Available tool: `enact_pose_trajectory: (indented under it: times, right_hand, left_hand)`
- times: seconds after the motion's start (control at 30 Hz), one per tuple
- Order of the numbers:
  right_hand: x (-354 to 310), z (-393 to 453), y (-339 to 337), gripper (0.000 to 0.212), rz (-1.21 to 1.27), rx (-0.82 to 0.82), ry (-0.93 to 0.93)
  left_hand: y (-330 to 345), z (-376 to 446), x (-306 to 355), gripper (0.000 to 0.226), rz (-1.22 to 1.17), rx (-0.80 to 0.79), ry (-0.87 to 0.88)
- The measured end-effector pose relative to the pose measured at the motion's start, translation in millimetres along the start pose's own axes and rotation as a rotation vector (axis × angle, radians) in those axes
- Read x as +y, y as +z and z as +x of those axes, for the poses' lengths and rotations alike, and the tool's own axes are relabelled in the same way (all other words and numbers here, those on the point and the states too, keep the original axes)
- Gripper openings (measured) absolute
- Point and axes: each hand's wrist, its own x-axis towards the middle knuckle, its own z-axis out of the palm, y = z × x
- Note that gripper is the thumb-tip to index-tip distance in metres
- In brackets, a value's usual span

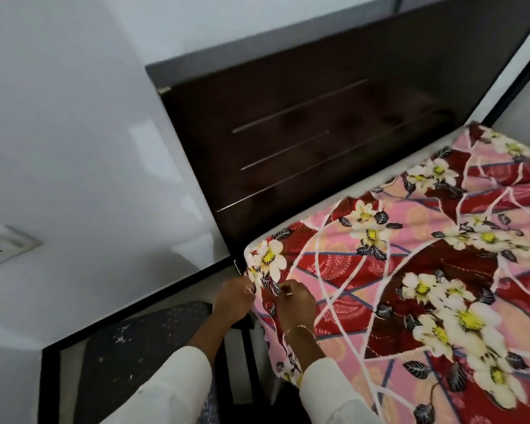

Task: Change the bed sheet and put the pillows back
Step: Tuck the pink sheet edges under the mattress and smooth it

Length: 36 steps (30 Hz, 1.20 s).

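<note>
While both hands, left hand (231, 298) & right hand (296, 302), pinch the floral sheet (410, 270) closed at the mattress corner by the headboard (318, 133), uneven pull could prob drag it off the far edge.

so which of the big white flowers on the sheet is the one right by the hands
The white flower at the sheet's corner nearest the headboard, just above the left hand and right hand. The other flowers lie farther right across the bed.
</note>
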Motion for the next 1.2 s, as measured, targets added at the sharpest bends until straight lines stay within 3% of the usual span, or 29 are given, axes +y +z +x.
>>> enact_pose_trajectory:
  times: [0.13,0.3,0.43,0.53,0.6,0.73,0.83,0.97,1.07,1.2]
  right_hand:
    - [3,64,35,0.033,-0.194,0.054,0.02]
    - [-3,148,24,0.056,-0.374,0.209,0.217]
    - [3,202,7,0.065,-0.355,0.151,0.4]
    - [8,224,1,0.034,-0.55,0.011,0.322]
    - [8,229,-2,0.028,-0.572,-0.02,0.28]
    - [1,244,-12,0.034,-0.242,0.066,0.29]
    - [-14,264,-18,0.038,0.089,0.163,0.266]
    - [-41,282,-23,0.036,0.218,0.24,0.231]
    - [-47,291,-22,0.034,0.305,0.252,0.23]
    - [-22,295,-9,0.035,0.366,0.164,0.298]
  left_hand:
    - [25,60,-21,0.019,-0.031,-0.05,-0.007]
    - [33,116,-7,0.035,-0.212,0.013,-0.214]
    - [35,150,1,0.041,0.249,-0.106,-0.067]
    - [36,163,9,0.035,0.404,-0.195,0.016]
    - [37,166,14,0.031,0.544,-0.182,0.07]
    - [20,161,32,0.019,0.751,-0.019,0.249]
    - [7,169,38,0.032,0.777,0.141,0.37]
    - [-16,170,56,0.003,0.854,0.281,0.488]
    - [-26,176,63,0.002,0.885,0.294,0.504]
    - [-6,189,60,0.017,0.839,0.193,0.454]
